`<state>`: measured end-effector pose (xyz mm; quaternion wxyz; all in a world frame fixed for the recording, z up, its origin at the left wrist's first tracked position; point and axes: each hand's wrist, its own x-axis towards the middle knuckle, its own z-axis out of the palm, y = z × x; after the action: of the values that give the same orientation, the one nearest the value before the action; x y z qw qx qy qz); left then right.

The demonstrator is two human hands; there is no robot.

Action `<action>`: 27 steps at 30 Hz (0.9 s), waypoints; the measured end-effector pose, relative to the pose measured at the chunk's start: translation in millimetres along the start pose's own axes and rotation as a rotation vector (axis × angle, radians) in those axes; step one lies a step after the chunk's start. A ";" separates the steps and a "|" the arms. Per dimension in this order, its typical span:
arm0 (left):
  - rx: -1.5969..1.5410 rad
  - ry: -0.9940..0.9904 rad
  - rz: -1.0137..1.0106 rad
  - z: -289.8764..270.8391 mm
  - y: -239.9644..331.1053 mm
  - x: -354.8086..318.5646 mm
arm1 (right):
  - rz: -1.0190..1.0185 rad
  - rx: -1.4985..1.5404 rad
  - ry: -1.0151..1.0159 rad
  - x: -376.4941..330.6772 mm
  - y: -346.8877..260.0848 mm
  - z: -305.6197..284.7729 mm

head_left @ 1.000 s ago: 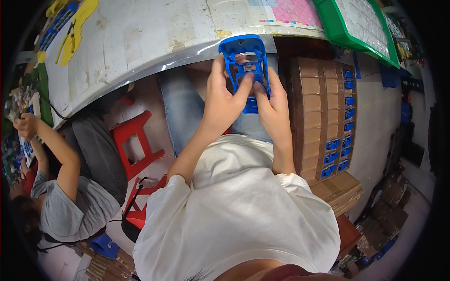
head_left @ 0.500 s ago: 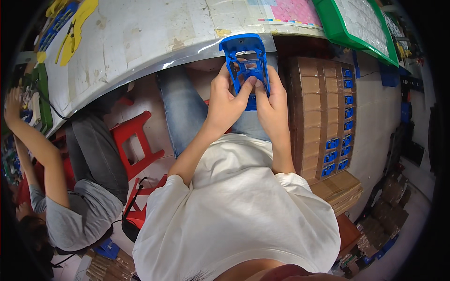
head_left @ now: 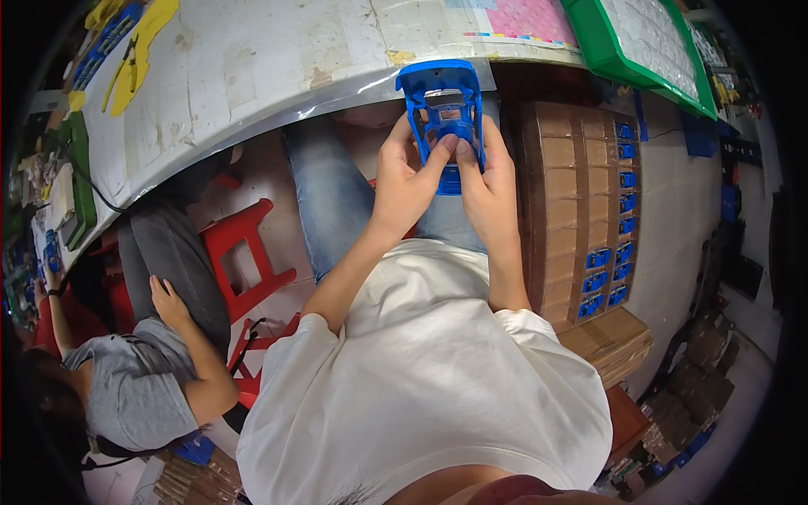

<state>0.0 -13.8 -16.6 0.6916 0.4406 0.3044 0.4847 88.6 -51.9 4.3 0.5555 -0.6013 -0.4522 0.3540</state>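
A blue plastic shell point(head_left: 438, 78) with large cut-out openings, shaped like a toy car body, is held above my lap, just off the table's front edge. My left hand point(head_left: 406, 174) grips its left side, and my right hand point(head_left: 491, 178) grips the right side. Both thumbs press close together on the middle of the part. My other fingers wrap around behind it and are mostly hidden.
A white table point(head_left: 252, 80) spans the front. At my right stands a divided cardboard box point(head_left: 562, 202) with several blue parts in its compartments. A green crate point(head_left: 593, 42) sits at the far right. A person point(head_left: 139, 379) sits at left beside a red stool point(head_left: 244, 252).
The blue shell has tilted slightly in my hands, both still holding it. At left, the other person has lowered one hand onto the thigh.
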 end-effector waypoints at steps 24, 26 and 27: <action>-0.038 -0.026 -0.016 6.1 3.1 -6.8 | 0.030 0.109 0.050 -4.5 -5.4 2.9; -0.032 -0.019 -0.028 5.7 6.2 -6.3 | -0.010 0.039 0.047 -5.1 -6.1 3.5; -0.026 -0.012 -0.040 5.4 7.2 -6.1 | -0.009 0.039 0.048 -5.2 -6.2 4.4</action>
<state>-0.4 -20.2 -7.8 0.7086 0.4284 0.3024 0.4721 81.8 -55.5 9.4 0.5793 -0.5969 -0.4344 0.3456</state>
